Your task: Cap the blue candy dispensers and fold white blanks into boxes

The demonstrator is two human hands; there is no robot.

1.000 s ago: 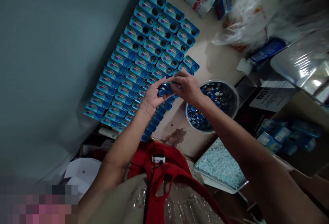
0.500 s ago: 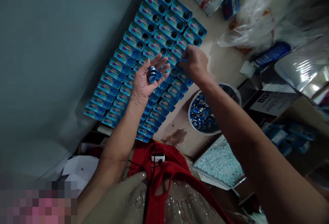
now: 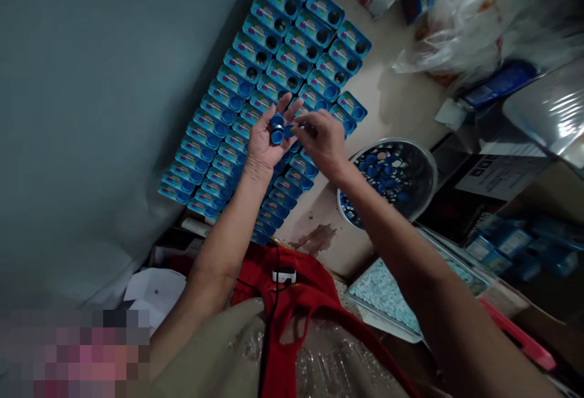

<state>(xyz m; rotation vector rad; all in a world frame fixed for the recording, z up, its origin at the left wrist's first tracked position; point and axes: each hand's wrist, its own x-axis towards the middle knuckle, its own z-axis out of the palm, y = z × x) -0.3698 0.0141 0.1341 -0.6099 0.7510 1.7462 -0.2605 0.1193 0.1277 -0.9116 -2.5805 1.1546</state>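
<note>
Blue caps (image 3: 277, 136), a small cluster of them, rest in the left hand (image 3: 265, 140), just off centre toward 11 o'clock. Palm up, fingers extended and slightly spread; caps lie loose, not clenched. Right hand (image 3: 301, 128) comes in from its 3 o'clock side, thumb and fingertips drawn together against the outermost cap. Whether that cap is actually pinched: cannot tell.

Beneath and beyond both hands, blue packs (image 3: 292, 57) in close slanting rows, running from 12 o'clock round to 9. Packs toward 12 show dark round holes at one end; those toward 9 have blue rounds in the same spot. Bright label lettering, too small to read.

At 3 o'clock, metal bowl (image 3: 424, 173) on the pale desk (image 3: 378, 112), part-filled with more blue caps, a few pale discs among them. Right forearm crosses its near rim. Brownish stain (image 3: 317, 240) on the desk at 5 o'clock.

Between 4 and 5, tray of pale turquoise granules (image 3: 385, 285), partly behind the right forearm. Crumpled clear plastic (image 3: 460, 33) at 2. Red straps (image 3: 283, 355) and small white device (image 3: 283, 275) at 6. Grey-blue wall (image 3: 91, 112) fills 9 to 10.
</note>
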